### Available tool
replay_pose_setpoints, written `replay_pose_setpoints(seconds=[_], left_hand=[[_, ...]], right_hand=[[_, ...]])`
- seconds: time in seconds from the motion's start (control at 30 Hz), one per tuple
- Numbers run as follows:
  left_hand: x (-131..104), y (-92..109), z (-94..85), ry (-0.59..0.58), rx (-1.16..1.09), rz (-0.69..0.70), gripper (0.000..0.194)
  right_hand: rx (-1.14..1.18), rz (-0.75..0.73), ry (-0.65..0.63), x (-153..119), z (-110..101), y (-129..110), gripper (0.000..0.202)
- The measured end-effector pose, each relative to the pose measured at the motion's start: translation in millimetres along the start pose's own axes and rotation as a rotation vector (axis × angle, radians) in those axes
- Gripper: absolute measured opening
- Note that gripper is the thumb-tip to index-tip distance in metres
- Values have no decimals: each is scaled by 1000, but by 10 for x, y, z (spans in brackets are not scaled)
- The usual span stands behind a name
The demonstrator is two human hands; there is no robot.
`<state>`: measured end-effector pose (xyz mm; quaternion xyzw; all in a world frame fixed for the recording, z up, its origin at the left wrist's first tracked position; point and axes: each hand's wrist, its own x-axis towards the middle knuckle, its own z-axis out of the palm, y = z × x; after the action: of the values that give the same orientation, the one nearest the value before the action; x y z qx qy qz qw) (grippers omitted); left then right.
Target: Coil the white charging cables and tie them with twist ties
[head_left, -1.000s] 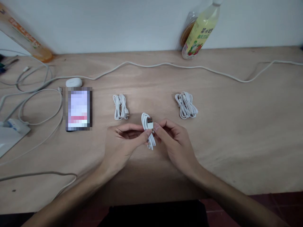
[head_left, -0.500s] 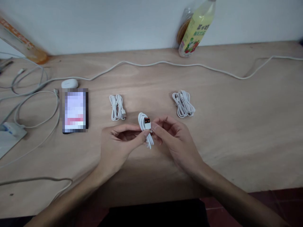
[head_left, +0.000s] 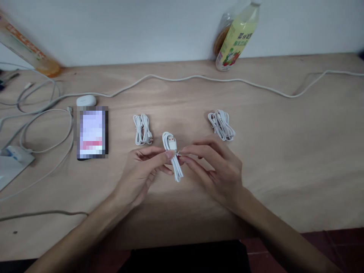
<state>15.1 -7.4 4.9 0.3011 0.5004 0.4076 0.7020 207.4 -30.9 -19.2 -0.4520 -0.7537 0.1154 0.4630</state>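
A white USB cable (head_left: 176, 168), coiled into a narrow bundle, is held above the table in front of me. Its USB-A plug (head_left: 171, 142) points away from me near the top of the coil. My left hand (head_left: 143, 168) pinches the bundle at its middle between thumb and fingers. At the bundle's right side, my right hand (head_left: 217, 163) pinches a thin white twist tie (head_left: 178, 153) that goes around the cable. Beyond my hands lie two more coiled white cables, one bundle (head_left: 143, 129) to the left and another bundle (head_left: 222, 126) to the right.
A phone (head_left: 92, 132) with a blurred screen and a white earbud case (head_left: 86, 101) lie at left. Loose cables and a white power strip (head_left: 17, 167) are farther left. One long cord (head_left: 193, 77) crosses the table. Bottles (head_left: 237, 36) stand along the wall.
The cable bundle has tilted and shifted slightly left. My right hand has turned, its fingertips now at the twist tie, with the back of the hand raised.
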Motion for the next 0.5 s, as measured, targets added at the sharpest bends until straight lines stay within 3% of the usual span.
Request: replay_pose_setpoints(seconds=[0.27,0.5], left_hand=[[-3,-9,0,-64,-22,-24,13],[-24,-8,24,1,74,44,19]], right_hand=[[-136,-210,25,11,11,40,19],[-162,-237,48,26,29,0,13]])
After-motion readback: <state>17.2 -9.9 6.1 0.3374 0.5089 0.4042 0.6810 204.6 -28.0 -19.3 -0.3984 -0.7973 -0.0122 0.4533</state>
